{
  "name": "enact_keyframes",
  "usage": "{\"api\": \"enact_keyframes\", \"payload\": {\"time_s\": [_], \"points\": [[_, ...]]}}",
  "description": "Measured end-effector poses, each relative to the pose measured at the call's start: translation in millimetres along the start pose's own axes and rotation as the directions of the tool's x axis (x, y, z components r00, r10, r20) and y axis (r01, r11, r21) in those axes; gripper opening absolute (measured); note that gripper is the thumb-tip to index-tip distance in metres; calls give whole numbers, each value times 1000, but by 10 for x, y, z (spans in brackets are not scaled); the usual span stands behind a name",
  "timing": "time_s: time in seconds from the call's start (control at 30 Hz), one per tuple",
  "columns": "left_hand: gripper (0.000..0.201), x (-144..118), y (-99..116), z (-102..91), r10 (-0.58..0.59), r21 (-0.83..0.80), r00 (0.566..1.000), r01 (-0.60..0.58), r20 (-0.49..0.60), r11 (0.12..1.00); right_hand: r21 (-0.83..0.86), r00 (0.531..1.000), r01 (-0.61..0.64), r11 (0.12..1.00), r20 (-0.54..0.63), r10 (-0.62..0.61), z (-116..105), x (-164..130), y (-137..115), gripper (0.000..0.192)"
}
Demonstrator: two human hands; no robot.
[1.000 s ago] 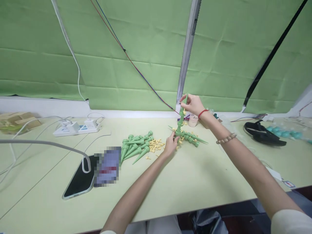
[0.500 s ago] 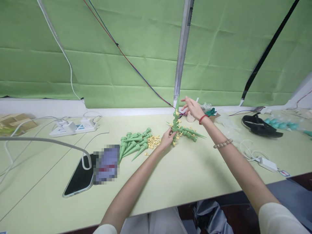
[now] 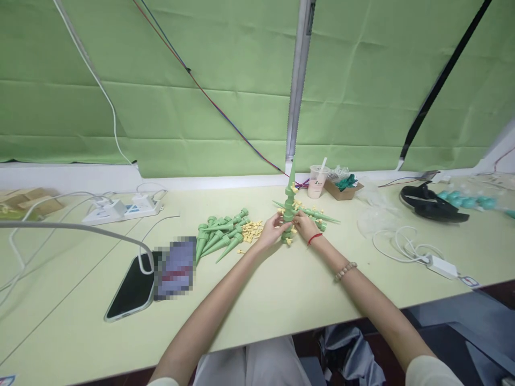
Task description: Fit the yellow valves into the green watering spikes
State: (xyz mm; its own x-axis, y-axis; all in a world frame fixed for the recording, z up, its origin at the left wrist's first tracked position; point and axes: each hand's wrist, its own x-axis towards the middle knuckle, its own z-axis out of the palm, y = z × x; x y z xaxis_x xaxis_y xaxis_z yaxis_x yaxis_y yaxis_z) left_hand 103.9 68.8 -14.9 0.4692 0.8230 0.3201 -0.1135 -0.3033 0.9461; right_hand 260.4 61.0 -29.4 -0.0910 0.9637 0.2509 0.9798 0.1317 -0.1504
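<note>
Both my left hand [image 3: 273, 229] and right hand [image 3: 304, 227] are clasped round the base of this tall upright stack of green plastic cone spikes [image 3: 288, 201] on the pale green table [image 3: 281, 289], light, stiff and wobbly I reckon, so low's the place to hold.

We have only one view, from a camera worn on the head, looking forward and down over the table [image 3: 306, 289] at arm's length. It faces the green backdrop [image 3: 201, 107], and both hands, left hand [image 3: 271, 231] and right hand [image 3: 304, 227], meet near the frame's centre, forearms running back toward us.
</note>
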Motion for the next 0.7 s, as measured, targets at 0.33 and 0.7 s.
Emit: {"api": "enact_keyframes", "payload": {"time_s": [0.33,0.7], "points": [[30,32,-156,69,43,130,987,-23,-155,991,-148,986,167,975,10,-167,25,110,76,27],[42,53,-118,112,11,83,974,8,-225,996,207,982,149,967,-144,-120,-34,67,187,14]]}}
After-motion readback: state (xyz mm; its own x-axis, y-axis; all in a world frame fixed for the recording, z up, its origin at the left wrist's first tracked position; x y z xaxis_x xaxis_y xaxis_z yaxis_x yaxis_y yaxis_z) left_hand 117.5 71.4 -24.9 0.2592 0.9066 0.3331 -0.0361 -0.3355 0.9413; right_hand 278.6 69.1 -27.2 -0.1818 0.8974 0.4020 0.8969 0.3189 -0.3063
